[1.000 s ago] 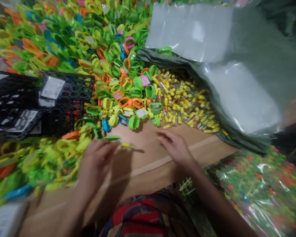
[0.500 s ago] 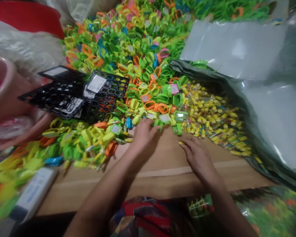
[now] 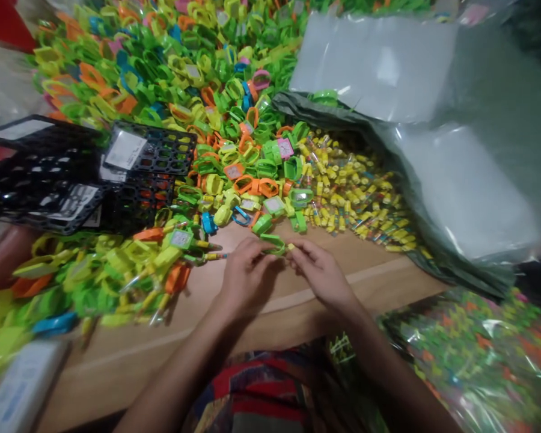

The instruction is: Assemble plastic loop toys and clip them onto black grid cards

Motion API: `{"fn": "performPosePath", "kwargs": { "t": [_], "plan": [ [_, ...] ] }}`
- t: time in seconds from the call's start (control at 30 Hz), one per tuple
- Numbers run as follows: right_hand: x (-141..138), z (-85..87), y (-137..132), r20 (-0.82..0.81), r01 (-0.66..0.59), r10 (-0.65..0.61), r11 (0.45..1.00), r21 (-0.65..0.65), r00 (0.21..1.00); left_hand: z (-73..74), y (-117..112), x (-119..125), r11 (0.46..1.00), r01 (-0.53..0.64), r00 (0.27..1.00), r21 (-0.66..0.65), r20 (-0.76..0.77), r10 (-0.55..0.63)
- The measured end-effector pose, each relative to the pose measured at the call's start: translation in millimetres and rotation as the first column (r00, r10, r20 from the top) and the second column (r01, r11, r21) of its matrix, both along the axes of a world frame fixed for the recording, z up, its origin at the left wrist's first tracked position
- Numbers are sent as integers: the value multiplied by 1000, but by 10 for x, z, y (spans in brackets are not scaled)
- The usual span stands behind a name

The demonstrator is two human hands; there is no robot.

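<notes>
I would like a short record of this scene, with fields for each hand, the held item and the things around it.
Left hand: pinches a green plastic toy band
Right hand: holds the band's other side
Nearby: yellow-capped plastic tubes; heap of plastic toy bands
Rest: black plastic crates; clear plastic bag; wooden table

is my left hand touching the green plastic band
Touching: the head view shows the fingertips of the left hand pressed against the left end of the green plastic band, with no gap.
</notes>
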State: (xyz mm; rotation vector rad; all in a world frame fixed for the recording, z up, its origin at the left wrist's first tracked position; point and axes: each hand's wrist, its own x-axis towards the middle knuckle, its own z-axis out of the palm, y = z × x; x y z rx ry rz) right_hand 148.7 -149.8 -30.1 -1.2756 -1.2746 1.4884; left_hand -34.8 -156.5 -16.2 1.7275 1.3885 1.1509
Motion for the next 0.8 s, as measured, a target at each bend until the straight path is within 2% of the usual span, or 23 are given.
{"fn": "performPosePath", "kwargs": {
  "t": [0.1, 0.27, 0.57, 0.67, 0.8],
  "plan": [
    [14, 68, -10, -52, -11, 9, 1000, -29, 999, -59, -21, -25, 997, 46, 998, 64, -36, -44],
    [16, 118, -41, -86, -24, 17, 996, -88, 996, -122, -45, -28, 992, 21, 994, 122, -109, -8],
    [65, 36, -91, -255, -156, 98, 964, -215, 962, -1, -51, -43, 959, 114, 954, 259, -297, -33],
    [106, -9, -102, -266, -194, 135, 958, -211, 954, 18, -42, -68, 945, 167, 934, 282, -354, -59],
    [127, 0, -93, -253, -215, 167, 960, -177, 953, 33, -42, -65, 942, 185, 932, 280, -353, -78]
  ]
}}
